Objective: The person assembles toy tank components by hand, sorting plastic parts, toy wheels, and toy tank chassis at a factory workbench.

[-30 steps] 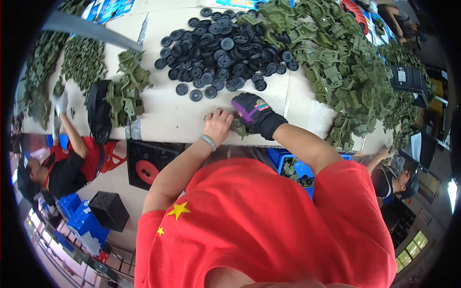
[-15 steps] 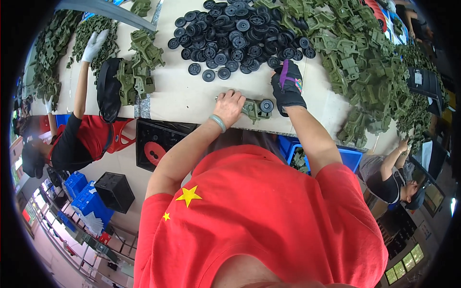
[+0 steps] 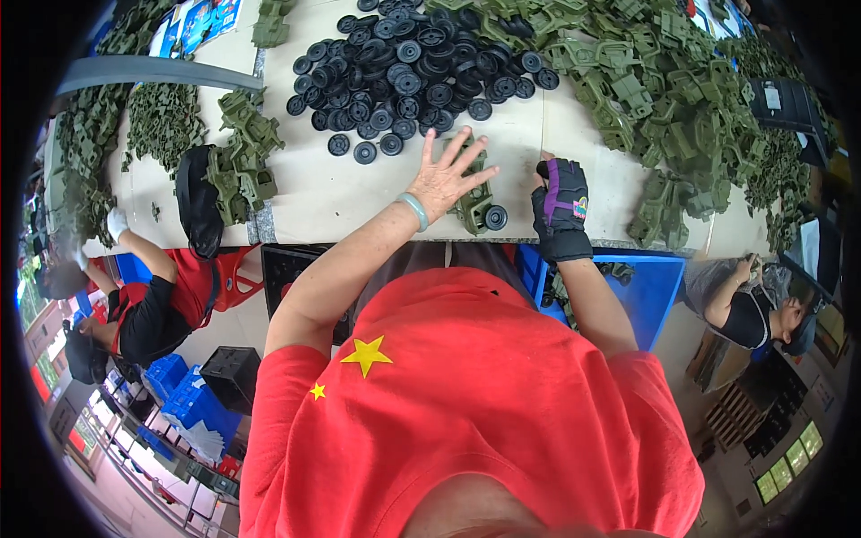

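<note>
Pale and crowded, the desk [image 3: 359, 193] carries a green toy truck body [image 3: 473, 199] near its front edge, just below the heap of black wheels [image 3: 408, 67]; its long axis runs from that heap toward you, with one black wheel [image 3: 495, 217] fitted at the near end. Your left hand [image 3: 446, 175] lies flat on it with fingers [image 3: 448, 148] spread wide. Your right hand [image 3: 558, 199], in a black and purple fingerless glove, rests just right of the truck body, fingers curled together, gripping nothing you can see.

shirt: red, short sleeves (yellow stars) | left hand [image 3: 446, 178]: bare, pale green bangle | right hand [image 3: 560, 204]: black-purple fingerless glove
</note>
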`<control>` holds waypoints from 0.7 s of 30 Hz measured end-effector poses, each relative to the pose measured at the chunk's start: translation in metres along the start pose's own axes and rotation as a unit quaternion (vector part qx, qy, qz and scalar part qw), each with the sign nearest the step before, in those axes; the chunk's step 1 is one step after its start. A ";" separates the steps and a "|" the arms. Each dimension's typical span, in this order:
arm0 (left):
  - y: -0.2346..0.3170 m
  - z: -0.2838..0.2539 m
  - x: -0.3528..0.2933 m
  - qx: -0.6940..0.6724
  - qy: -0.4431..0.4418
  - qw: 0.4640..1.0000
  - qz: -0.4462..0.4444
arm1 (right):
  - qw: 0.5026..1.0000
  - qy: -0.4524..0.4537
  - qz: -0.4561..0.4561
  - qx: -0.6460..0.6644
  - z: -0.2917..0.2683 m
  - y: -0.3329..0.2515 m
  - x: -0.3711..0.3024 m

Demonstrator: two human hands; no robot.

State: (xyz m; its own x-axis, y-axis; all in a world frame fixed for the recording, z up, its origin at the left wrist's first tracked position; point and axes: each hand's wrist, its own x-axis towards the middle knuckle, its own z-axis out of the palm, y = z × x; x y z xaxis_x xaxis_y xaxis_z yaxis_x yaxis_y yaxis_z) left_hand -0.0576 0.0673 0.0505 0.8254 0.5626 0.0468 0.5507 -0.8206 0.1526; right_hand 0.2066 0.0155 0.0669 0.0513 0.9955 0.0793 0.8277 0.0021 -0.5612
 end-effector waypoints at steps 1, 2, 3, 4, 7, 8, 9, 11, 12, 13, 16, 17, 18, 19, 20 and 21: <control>0.005 -0.001 0.000 -0.073 0.032 0.995 -0.067 | 0.998 0.005 -0.017 -0.055 -0.003 0.004 0.001; 0.011 -0.003 -0.001 -0.145 0.064 0.978 -0.135 | 0.993 0.009 -0.035 -0.110 -0.005 0.007 0.001; 0.018 -0.008 -0.002 -0.161 0.116 0.965 -0.173 | 0.977 -0.035 -0.026 -0.209 -0.003 0.006 -0.004; 0.029 -0.008 -0.006 -0.160 0.114 0.966 -0.169 | 0.974 -0.067 -0.043 -0.213 0.002 0.011 -0.014; 0.055 0.014 -0.010 -0.357 0.135 0.818 -0.431 | 0.974 -0.107 -0.109 -0.166 0.011 0.015 -0.048; 0.061 0.022 -0.007 -0.356 0.135 0.818 -0.432 | 0.974 -0.107 -0.109 -0.166 0.013 0.020 -0.058; 0.069 0.021 0.003 -0.377 0.121 0.789 -0.470 | 0.975 -0.127 -0.095 -0.153 0.012 0.021 -0.063; 0.079 0.025 0.020 -0.393 0.098 0.758 -0.511 | 0.982 -0.151 -0.028 -0.110 0.006 0.015 -0.062; 0.082 0.024 0.029 -0.394 0.098 0.759 -0.510 | 0.982 -0.150 -0.027 -0.110 0.005 0.013 -0.060; 0.083 0.023 0.036 -0.397 0.066 0.760 -0.510 | 0.989 -0.104 -0.017 -0.099 0.005 0.012 -0.058; 0.081 0.044 0.036 -0.419 0.072 0.760 -0.491 | 0.994 -0.098 -0.041 -0.038 0.006 0.005 -0.050; 0.079 0.057 0.030 -0.436 0.110 0.758 -0.473 | 0.988 -0.138 -0.074 0.013 0.007 0.000 -0.047; 0.074 0.063 0.024 -0.436 0.108 0.758 -0.472 | 0.988 -0.138 -0.072 0.013 0.008 -0.008 -0.048; 0.068 0.066 0.016 -0.429 0.109 0.763 -0.471 | 0.984 -0.133 -0.115 0.040 0.009 -0.019 -0.050; 0.060 0.068 0.007 -0.421 0.111 0.768 -0.470 | 0.977 -0.128 -0.159 0.066 0.011 -0.030 -0.051; 0.054 0.064 -0.001 -0.394 0.132 0.783 -0.463 | 0.971 -0.127 -0.179 0.091 0.013 -0.039 -0.051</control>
State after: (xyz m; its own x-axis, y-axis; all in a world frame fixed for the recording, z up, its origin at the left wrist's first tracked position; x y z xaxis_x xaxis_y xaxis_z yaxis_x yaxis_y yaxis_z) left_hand -0.0205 0.0161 -0.0049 0.0050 0.9662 -0.2579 0.5636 0.2103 0.7988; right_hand 0.1646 -0.0344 0.0740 -0.3797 0.9193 0.1033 0.6541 0.3458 -0.6727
